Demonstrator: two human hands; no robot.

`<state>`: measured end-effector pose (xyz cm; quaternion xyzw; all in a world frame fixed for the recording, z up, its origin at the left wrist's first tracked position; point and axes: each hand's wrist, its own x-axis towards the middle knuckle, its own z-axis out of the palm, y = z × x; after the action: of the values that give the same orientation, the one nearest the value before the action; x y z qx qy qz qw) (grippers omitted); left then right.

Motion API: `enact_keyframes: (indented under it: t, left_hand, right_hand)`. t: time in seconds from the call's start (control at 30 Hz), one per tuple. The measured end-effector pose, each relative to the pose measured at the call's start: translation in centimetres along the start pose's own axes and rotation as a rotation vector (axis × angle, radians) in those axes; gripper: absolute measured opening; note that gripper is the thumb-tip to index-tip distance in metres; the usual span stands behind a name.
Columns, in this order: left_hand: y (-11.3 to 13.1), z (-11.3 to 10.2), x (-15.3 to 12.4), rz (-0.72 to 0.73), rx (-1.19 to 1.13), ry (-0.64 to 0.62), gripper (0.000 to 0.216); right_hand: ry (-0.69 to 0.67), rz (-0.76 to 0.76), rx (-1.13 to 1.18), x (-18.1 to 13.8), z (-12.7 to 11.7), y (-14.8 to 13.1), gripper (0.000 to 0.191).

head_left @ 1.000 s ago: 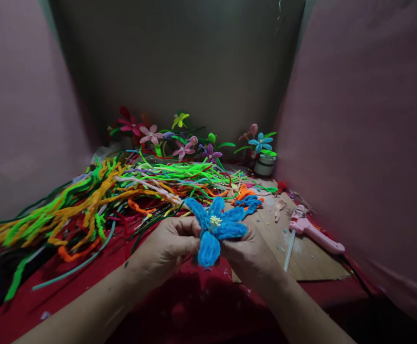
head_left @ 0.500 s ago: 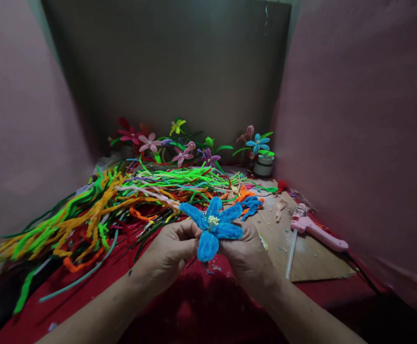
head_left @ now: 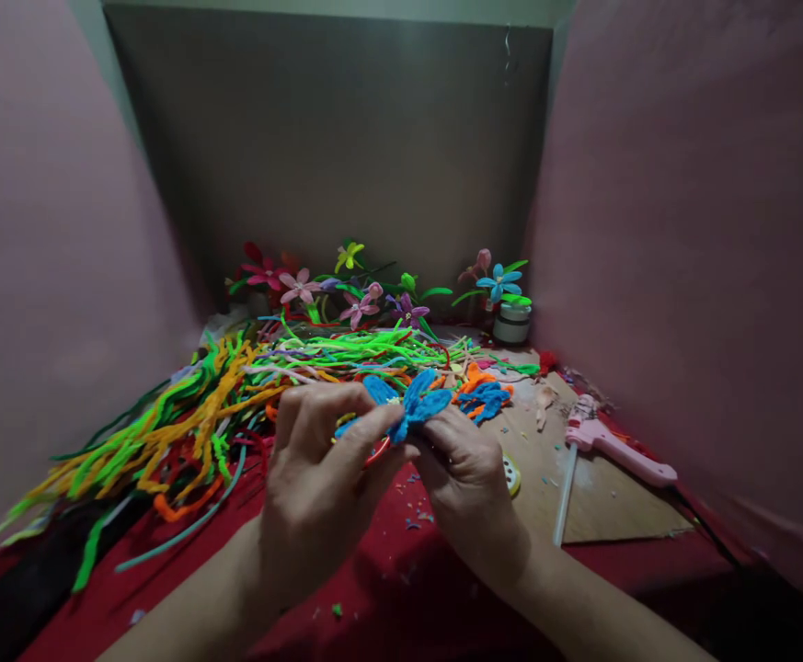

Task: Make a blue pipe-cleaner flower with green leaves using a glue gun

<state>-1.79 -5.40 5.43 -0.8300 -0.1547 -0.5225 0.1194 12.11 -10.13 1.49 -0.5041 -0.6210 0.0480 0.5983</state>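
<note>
A blue pipe-cleaner flower (head_left: 420,397) with pale yellow stamens is between my two hands, over the front middle of the table. My left hand (head_left: 328,450) is closed on it, thumb and fingers pinching near its centre and covering some petals. From the right, my right hand (head_left: 466,464) grips the flower's underside with curled fingers. A thin red piece (head_left: 377,451) shows by my left thumb; what it belongs to I cannot make out. Just beyond my right hand lie blue pipe-cleaner loops (head_left: 485,401) and orange ones (head_left: 478,375).
Colourful pipe cleaners (head_left: 194,414) heap across the left and middle. A pink glue gun (head_left: 614,446) with a clear glue stick rests on a cardboard sheet (head_left: 622,515) at right. Finished flowers (head_left: 356,308) and a small jar (head_left: 512,324) stand behind. Pink walls flank the red cloth (head_left: 435,588).
My left hand has moved up and over the flower's centre. The flower has tipped, so fewer petals show. The camera view has shifted slightly.
</note>
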Motion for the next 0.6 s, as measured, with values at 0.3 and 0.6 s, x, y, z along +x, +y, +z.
enact_keyframes:
  t: [0.3, 0.6]
  left_hand:
    - [-0.9, 0.2, -0.2, 0.468, 0.136, -0.013, 0.019]
    - [-1.0, -0.3, -0.2, -0.159, -0.205, 0.037, 0.036]
  right_hand:
    - [-0.001, 0.07, 0.071, 0.1, -0.1, -0.7, 0.027]
    - [-0.018, 0.438, 0.606, 1.4, -0.6, -0.8, 0.012]
